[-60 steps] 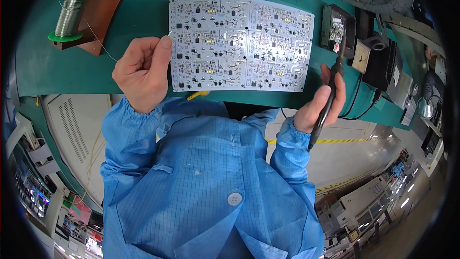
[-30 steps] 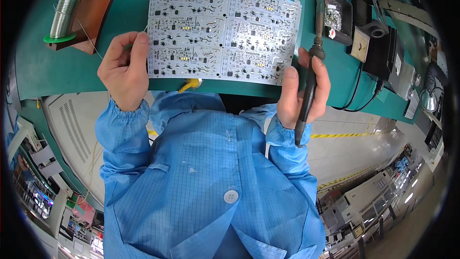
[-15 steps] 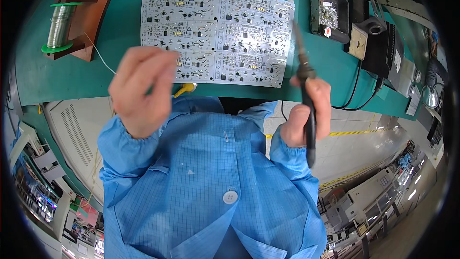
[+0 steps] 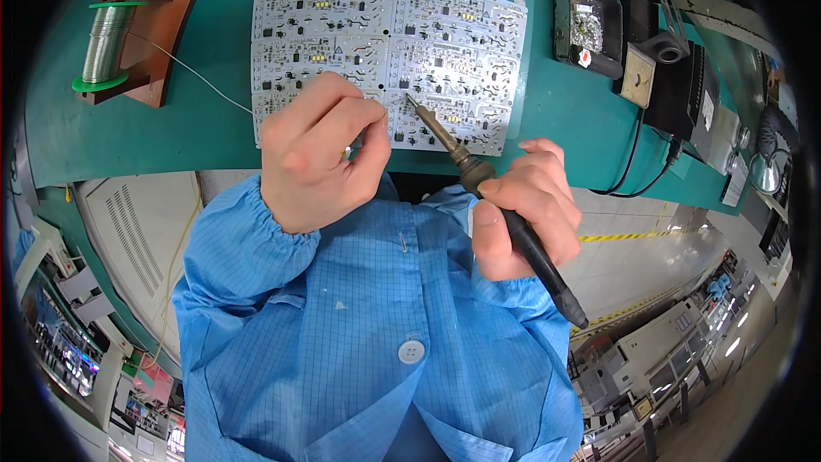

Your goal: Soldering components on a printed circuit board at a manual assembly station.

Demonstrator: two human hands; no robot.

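Observation:
A white panel of several joined circuit boards lies on the green bench mat. Over its lower left part is my left hand, fingers pinched on solder wire that trails from a spool on the left. The wire's free end is hidden or too fine to make out. My right hand grips a soldering iron by its black handle. Its metal tip points up and left, over the panel's lower middle; whether it touches the board I cannot tell.
The spool sits on a brown stand. On the right are a black tray of solder scraps, an iron holder with a tan sponge pad, and a black soldering station with cables. The bench's front edge runs near my sleeves.
My left hand has moved right over the panel, and the wire is pulled straighter. My right hand has tilted the iron left, bringing its tip from the panel's right edge to its middle.

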